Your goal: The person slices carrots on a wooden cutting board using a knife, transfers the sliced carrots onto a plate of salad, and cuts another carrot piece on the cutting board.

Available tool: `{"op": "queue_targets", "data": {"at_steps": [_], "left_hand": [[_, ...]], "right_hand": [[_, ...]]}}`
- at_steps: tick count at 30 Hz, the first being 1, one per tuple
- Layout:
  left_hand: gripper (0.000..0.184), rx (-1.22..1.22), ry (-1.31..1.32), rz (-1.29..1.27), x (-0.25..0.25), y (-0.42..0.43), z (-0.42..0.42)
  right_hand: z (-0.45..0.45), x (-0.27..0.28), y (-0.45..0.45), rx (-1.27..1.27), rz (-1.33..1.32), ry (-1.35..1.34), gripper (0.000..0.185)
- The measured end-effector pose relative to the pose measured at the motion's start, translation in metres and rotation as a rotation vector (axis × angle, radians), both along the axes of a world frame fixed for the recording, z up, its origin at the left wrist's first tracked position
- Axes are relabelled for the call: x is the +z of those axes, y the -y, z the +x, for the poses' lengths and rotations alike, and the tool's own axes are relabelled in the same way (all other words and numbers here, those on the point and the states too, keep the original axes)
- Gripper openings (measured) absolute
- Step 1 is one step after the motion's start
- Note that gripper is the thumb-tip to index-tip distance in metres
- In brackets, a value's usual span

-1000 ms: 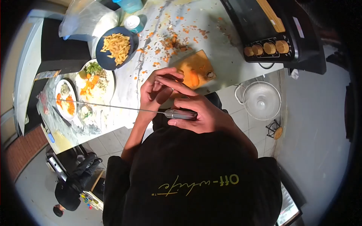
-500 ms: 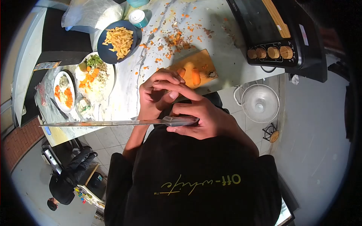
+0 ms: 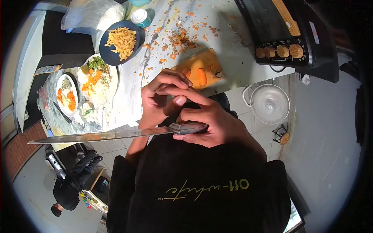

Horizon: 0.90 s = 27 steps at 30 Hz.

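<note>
My right hand [image 3: 217,122] grips the dark handle of a large kitchen knife [image 3: 105,136], its long blade pointing left, level above the table's near edge. Stretched out from the handle, the right index finger reaches across to my left hand [image 3: 163,95]. The left fingers are curled in against it, and whatever lies between them is hidden. Just beyond both hands a wooden cutting board [image 3: 211,58] carries a peeled carrot [image 3: 202,77], a second orange piece partly covered by the fingers, and a dark stub [image 3: 219,74] at its right edge.
Peelings [image 3: 180,40] litter the marble table. On the left are a dark plate of cut fries [image 3: 121,42], a large plate of chopped vegetables [image 3: 97,79] and a smaller oval dish [image 3: 67,95]. A black oven [image 3: 279,35] stands right. Another person [image 3: 72,190] is at lower left.
The knife's blade has tilted, its tip swinging lower and further left, with more of its flat side showing. Both hands stay together in nearly the same place.
</note>
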State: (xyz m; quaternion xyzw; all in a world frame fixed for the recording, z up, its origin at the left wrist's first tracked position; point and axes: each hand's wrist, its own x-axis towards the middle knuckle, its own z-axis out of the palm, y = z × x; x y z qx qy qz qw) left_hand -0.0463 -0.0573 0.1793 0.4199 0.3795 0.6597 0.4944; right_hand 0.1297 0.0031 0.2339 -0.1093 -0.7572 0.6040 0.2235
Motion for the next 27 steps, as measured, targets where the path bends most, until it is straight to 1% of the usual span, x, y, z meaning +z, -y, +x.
{"op": "queue_targets", "data": {"at_steps": [5, 9, 15, 17, 21, 23, 24, 26, 27], "left_hand": [[0.023, 0.024, -0.044, 0.019, -0.001, -0.001, 0.002], [0.022, 0.026, -0.05, 0.017, 0.001, -0.001, 0.002], [0.022, 0.002, -0.02, 0.006, 0.008, -0.003, 0.004], [0.016, 0.004, -0.035, 0.025, 0.006, -0.005, 0.005], [0.011, -0.027, 0.055, 0.048, -0.001, -0.006, 0.003], [0.017, -0.037, 0.029, 0.015, -0.004, -0.006, 0.001], [0.017, -0.038, 0.03, 0.015, -0.004, -0.006, -0.001], [0.031, -0.042, -0.041, -0.019, -0.005, -0.005, -0.002], [0.031, -0.044, -0.038, -0.018, -0.007, -0.005, -0.003]], "right_hand": [[0.001, 0.002, 0.0, -0.029, 0.073, -0.005, 0.022], [0.003, 0.006, 0.0, -0.02, 0.038, 0.037, 0.023], [0.001, 0.002, 0.003, -0.064, 0.09, -0.012, 0.022], [0.004, 0.002, 0.007, -0.073, 0.068, 0.083, 0.022], [0.009, -0.01, 0.008, -0.009, 0.06, 0.106, 0.029], [0.01, -0.013, 0.008, -0.023, 0.076, 0.092, 0.029], [0.01, -0.014, 0.008, -0.024, 0.076, 0.093, 0.029], [0.01, -0.014, 0.007, -0.02, 0.071, 0.083, 0.031], [0.009, -0.013, 0.006, -0.021, 0.071, 0.086, 0.031]]}}
